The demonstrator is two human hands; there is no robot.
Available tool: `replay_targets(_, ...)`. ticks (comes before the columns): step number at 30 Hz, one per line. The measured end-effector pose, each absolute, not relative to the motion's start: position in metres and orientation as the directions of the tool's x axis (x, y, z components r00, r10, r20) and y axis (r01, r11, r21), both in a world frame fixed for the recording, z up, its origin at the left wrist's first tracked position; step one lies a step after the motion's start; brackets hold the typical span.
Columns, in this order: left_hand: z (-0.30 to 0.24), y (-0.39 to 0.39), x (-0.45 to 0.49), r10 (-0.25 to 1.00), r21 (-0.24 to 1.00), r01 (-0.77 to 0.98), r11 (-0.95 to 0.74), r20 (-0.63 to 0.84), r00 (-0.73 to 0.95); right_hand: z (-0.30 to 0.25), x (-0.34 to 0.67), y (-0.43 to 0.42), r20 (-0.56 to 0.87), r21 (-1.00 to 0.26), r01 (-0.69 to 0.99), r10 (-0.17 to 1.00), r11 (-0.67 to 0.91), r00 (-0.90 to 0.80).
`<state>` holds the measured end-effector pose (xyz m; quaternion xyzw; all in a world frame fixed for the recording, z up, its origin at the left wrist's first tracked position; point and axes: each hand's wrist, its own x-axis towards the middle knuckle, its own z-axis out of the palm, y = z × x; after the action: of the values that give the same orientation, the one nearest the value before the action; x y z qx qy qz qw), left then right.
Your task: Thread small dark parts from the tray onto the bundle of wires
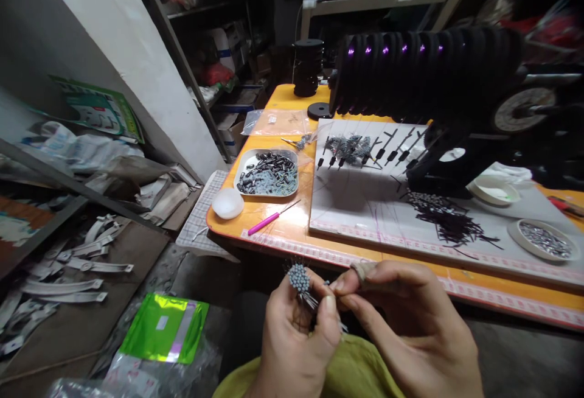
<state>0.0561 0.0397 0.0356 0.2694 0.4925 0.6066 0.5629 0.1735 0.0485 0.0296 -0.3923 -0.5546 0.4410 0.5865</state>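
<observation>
My left hand [294, 340] is closed around a bundle of thin wire-like pieces with round grey-blue heads [299, 278], their pale ends showing below the fingers. Its thumb and forefinger also press together at a tiny piece beside the bundle. Meeting them there, my right hand [415, 322] pinches with thumb and forefinger. What lies between these fingertips is too small to make out. A beige wrap [364, 271] circles one right finger. Both hands are above my lap, in front of the table edge.
On the yellow table [219, 227] are a white tray of small dark and grey parts [244, 190], a pink-handled tool [264, 223] and a white lump [227, 203]. A black spool machine [424, 75] stands on a white board [347, 203] with dark strips [456, 221] and a bowl of metal bits [545, 241].
</observation>
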Motion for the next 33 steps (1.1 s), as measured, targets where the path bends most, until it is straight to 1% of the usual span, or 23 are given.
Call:
replay_targets(5, 0.034, 0.039, 0.055, 0.948, 0.935, -0.345, 0.078, -0.176, -0.265, 0.025, 0.179, 0.048, 0.417, -0.907, 0.033, 0.907, 0.419, -0.063)
replay_targets(8, 0.034, 0.040, 0.055, 0.953, 0.910, -0.401, 0.107, -0.209, -0.219, 0.026, 0.184, 0.050, 0.396, -0.916, 0.023, 0.913, 0.400, -0.094)
replay_targets(10, 0.034, 0.041, 0.054, 0.957, 0.877, -0.459, 0.144, -0.241, -0.161, 0.027, 0.188, 0.053, 0.374, -0.917, 0.088, 0.915, 0.389, -0.148)
replay_targets(13, 0.034, 0.041, 0.052, 0.965, 0.864, -0.477, 0.160, -0.238, -0.109, 0.029, 0.195, 0.059, 0.408, -0.826, 0.301, 0.874, 0.477, -0.264)
replay_targets(14, 0.034, 0.041, 0.052, 0.967, 0.868, -0.472, 0.158, -0.232, -0.104, 0.030, 0.197, 0.060, 0.425, -0.788, 0.340, 0.853, 0.513, -0.301)
replay_targets(21, 0.031, 0.038, 0.055, 0.961, 0.899, -0.410, 0.151, -0.230, -0.151, 0.040, 0.197, 0.069, 0.504, -0.574, 0.429, 0.713, 0.698, -0.487)
replay_targets(23, 0.031, 0.037, 0.056, 0.958, 0.905, -0.396, 0.157, -0.237, -0.162, 0.039, 0.196, 0.071, 0.537, -0.528, 0.430, 0.680, 0.733, -0.499)
replay_targets(25, 0.031, 0.037, 0.057, 0.962, 0.902, -0.398, 0.164, -0.237, -0.139, 0.035, 0.196, 0.072, 0.562, -0.521, 0.431, 0.676, 0.737, -0.477)
replay_targets(29, 0.031, 0.039, 0.055, 0.971, 0.879, -0.440, 0.182, -0.230, -0.058, 0.030, 0.197, 0.073, 0.537, -0.587, 0.393, 0.704, 0.708, -0.465)
replay_targets(31, 0.032, 0.040, 0.053, 0.969, 0.870, -0.453, 0.192, -0.241, -0.053, 0.031, 0.201, 0.073, 0.525, -0.598, 0.382, 0.704, 0.705, -0.479)
replay_targets(33, 0.032, 0.040, 0.052, 0.967, 0.867, -0.459, 0.192, -0.247, -0.061, 0.034, 0.204, 0.072, 0.511, -0.587, 0.408, 0.711, 0.699, -0.484)
